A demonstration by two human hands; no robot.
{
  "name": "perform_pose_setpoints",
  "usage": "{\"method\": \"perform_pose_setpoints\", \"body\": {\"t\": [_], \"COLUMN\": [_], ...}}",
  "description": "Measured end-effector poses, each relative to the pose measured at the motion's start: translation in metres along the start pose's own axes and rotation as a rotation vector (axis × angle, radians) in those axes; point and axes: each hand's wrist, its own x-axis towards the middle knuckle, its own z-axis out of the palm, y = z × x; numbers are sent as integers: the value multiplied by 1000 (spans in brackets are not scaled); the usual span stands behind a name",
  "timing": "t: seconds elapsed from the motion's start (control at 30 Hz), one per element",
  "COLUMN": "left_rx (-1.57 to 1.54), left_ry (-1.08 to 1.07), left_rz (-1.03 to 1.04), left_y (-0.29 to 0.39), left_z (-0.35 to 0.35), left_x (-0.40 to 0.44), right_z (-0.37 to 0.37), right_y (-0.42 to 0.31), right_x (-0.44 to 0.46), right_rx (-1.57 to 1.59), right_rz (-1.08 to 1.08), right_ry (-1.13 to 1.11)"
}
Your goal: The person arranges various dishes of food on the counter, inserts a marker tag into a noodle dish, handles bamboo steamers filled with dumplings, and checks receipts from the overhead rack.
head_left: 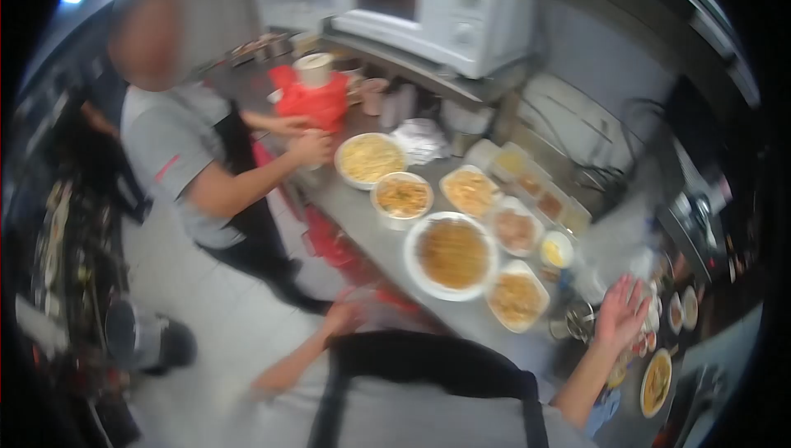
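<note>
My right hand [624,314] is held out palm up over the right part of the counter, fingers apart and nothing in it. Just left of it stands a metal container [570,321] with utensils. My left hand [342,317] is low beside the counter's front edge; motion smears its fingers, and I cannot make out whether it holds anything. Before me on the steel counter [375,242] are a large white bowl of brown food [452,256], an oval dish of yellowish food [518,297], a dish of pinkish food [517,227] and a small bowl with something yellow [556,250].
A co-worker [194,159] stands at the left, hands near a red plastic bag [313,102]. More filled bowls [372,159] line the counter beside crumpled foil [421,141]. A microwave [432,7] sits on a shelf behind. A bin [144,337] stands on the floor.
</note>
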Motion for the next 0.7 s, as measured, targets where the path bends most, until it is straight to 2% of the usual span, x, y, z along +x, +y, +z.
{"method": "perform_pose_setpoints", "body": {"t": [0.07, 0.13, 0.27, 0.37, 0.4, 0.5, 0.63, 0.7], "left_rx": [-407, -280, -313, -311, -262, -286, -168, -184], "left_ry": [233, 226, 64, 35, 109, 113, 105, 78], "left_rz": [-378, -338, -312, -330, -379, -374, -396, -382], "left_y": [49, 77, 112, 140, 145, 161, 129, 126], "left_z": [32, 48, 51, 49, 47, 38, 0, -9], "left_x": [0, 6, 21, 16, 14, -2, -4, -7], "right_z": [-10, -23, -46, -40, -42, -48, -50, -45], "right_y": [20, 30, 18, 20, 21, 31, 40, 42], "right_x": [-10, -22, -34, -60, -67, -85, -113, -126], "right_rx": [-29, -51, -72, -125, -102, -114, -118, -140], "right_rz": [161, 293, 64, 43, 53, 71, 69, 15], "right_ry": [31, 64, 110, 208, 226, 223, 160, 209]}}
